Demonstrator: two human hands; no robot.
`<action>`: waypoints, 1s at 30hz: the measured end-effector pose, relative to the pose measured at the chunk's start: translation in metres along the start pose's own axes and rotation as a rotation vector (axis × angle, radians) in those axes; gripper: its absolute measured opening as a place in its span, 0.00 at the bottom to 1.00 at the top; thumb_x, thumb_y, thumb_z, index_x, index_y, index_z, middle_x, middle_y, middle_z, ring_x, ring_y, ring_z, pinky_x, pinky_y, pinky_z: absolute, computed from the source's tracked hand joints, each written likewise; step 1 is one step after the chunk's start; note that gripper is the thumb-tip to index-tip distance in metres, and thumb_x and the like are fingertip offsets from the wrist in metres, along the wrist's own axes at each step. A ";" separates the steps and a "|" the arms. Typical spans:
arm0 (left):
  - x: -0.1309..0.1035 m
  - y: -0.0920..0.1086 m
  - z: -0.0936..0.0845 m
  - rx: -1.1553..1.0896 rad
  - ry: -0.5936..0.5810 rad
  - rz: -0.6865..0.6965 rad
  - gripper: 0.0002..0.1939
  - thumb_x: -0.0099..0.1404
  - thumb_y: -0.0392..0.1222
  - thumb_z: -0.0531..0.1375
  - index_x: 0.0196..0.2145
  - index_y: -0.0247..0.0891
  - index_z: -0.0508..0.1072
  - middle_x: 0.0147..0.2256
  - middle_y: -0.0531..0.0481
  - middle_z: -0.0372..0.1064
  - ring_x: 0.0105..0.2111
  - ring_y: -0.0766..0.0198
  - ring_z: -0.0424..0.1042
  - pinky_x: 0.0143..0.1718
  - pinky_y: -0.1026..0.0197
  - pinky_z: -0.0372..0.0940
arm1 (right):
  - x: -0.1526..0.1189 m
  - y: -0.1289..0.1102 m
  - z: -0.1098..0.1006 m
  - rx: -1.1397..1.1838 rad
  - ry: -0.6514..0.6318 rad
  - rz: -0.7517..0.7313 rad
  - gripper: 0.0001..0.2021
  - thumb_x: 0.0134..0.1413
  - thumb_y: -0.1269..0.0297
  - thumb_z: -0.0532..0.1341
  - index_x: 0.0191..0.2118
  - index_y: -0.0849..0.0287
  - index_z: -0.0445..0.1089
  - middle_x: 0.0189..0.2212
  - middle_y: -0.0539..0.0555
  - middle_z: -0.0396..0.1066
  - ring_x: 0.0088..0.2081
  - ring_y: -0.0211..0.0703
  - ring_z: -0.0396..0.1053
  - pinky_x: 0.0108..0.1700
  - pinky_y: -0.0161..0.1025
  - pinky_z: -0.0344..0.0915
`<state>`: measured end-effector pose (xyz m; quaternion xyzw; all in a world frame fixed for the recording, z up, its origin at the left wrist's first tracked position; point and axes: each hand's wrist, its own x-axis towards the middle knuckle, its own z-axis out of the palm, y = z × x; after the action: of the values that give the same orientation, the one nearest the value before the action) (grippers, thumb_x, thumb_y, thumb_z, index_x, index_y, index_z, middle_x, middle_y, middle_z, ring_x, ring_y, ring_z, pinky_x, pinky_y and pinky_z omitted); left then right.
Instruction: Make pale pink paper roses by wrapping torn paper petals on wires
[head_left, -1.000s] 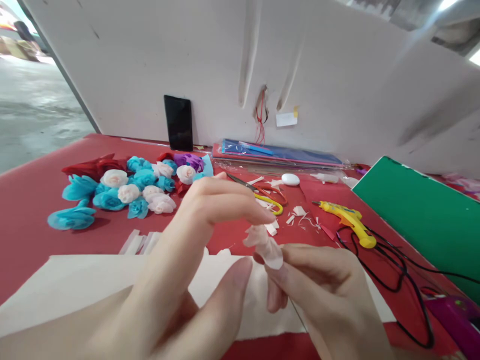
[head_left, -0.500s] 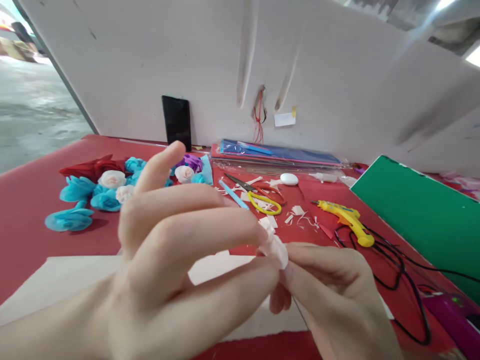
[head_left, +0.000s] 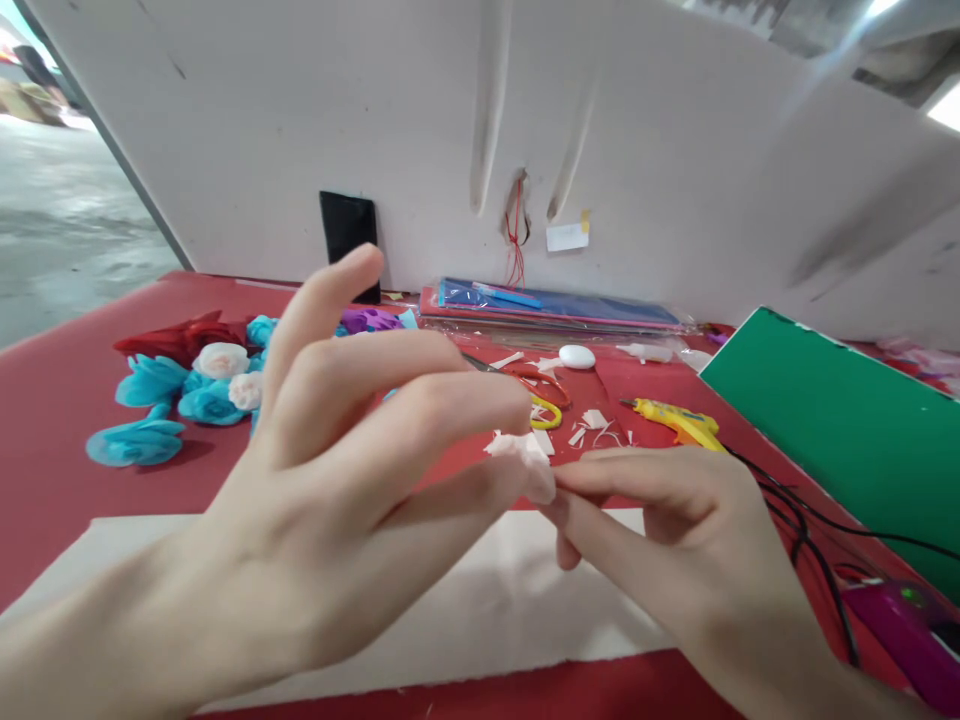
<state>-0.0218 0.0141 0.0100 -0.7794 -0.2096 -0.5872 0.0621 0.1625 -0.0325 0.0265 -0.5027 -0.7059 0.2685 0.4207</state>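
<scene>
Pale ruffled piece [head_left: 535, 464], near white sheet [head_left: 517, 610]: right hand [head_left: 697, 540] pinching its lower end; left hand [head_left: 337, 500] parted, thumb alongside (probably light, crushable; grip low).

Glare upper right; far floor [head_left: 67, 195] blurred; edges stretched.

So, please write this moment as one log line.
left hand: open at pale paper | right hand: pinching same paper | on table: scissors, glue gun, flowers
</scene>
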 end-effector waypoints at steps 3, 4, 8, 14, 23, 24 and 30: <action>0.000 -0.005 -0.001 0.236 -0.209 0.253 0.08 0.64 0.33 0.62 0.32 0.48 0.74 0.39 0.59 0.71 0.42 0.61 0.68 0.67 0.46 0.49 | 0.004 0.004 -0.002 -0.005 -0.068 0.031 0.19 0.56 0.66 0.61 0.15 0.58 0.68 0.13 0.47 0.63 0.18 0.34 0.60 0.20 0.32 0.55; 0.000 -0.007 -0.001 0.269 -0.255 0.286 0.08 0.65 0.34 0.61 0.32 0.47 0.73 0.40 0.57 0.69 0.44 0.61 0.66 0.67 0.44 0.48 | 0.004 0.005 -0.003 0.003 -0.090 0.041 0.19 0.55 0.66 0.61 0.14 0.58 0.67 0.13 0.47 0.62 0.18 0.33 0.60 0.20 0.32 0.54; -0.001 -0.012 -0.003 0.263 -0.338 0.305 0.09 0.63 0.30 0.60 0.35 0.45 0.72 0.43 0.55 0.66 0.46 0.59 0.64 0.67 0.41 0.46 | 0.007 0.006 -0.004 0.037 -0.130 0.115 0.16 0.50 0.71 0.61 0.14 0.59 0.66 0.14 0.46 0.61 0.20 0.33 0.59 0.21 0.30 0.56; 0.000 -0.008 -0.004 0.231 -0.309 0.275 0.09 0.63 0.30 0.59 0.33 0.45 0.70 0.42 0.55 0.66 0.45 0.60 0.63 0.67 0.44 0.46 | 0.008 0.000 -0.004 0.177 -0.119 0.335 0.13 0.49 0.62 0.65 0.17 0.59 0.72 0.13 0.47 0.63 0.19 0.33 0.56 0.19 0.31 0.54; 0.001 -0.008 -0.005 0.264 -0.313 0.289 0.10 0.62 0.30 0.59 0.33 0.46 0.72 0.40 0.55 0.64 0.45 0.60 0.62 0.67 0.42 0.45 | 0.008 -0.001 -0.004 0.209 -0.153 0.362 0.15 0.50 0.64 0.67 0.16 0.60 0.70 0.13 0.46 0.63 0.19 0.31 0.55 0.21 0.31 0.51; 0.001 -0.007 -0.005 0.267 -0.317 0.276 0.10 0.64 0.30 0.58 0.34 0.47 0.71 0.41 0.55 0.64 0.45 0.61 0.62 0.67 0.43 0.46 | 0.008 -0.001 -0.004 0.213 -0.157 0.368 0.15 0.50 0.64 0.67 0.16 0.60 0.70 0.13 0.46 0.63 0.19 0.31 0.55 0.21 0.31 0.52; 0.002 -0.002 -0.003 0.275 -0.332 0.229 0.10 0.66 0.31 0.56 0.32 0.47 0.69 0.41 0.56 0.63 0.47 0.63 0.61 0.68 0.46 0.45 | 0.008 0.004 -0.002 0.302 -0.189 0.308 0.14 0.50 0.68 0.67 0.16 0.60 0.69 0.13 0.45 0.62 0.19 0.29 0.56 0.21 0.28 0.53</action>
<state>-0.0252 0.0155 0.0125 -0.8682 -0.2050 -0.4059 0.1985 0.1647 -0.0236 0.0267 -0.5084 -0.6090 0.4778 0.3773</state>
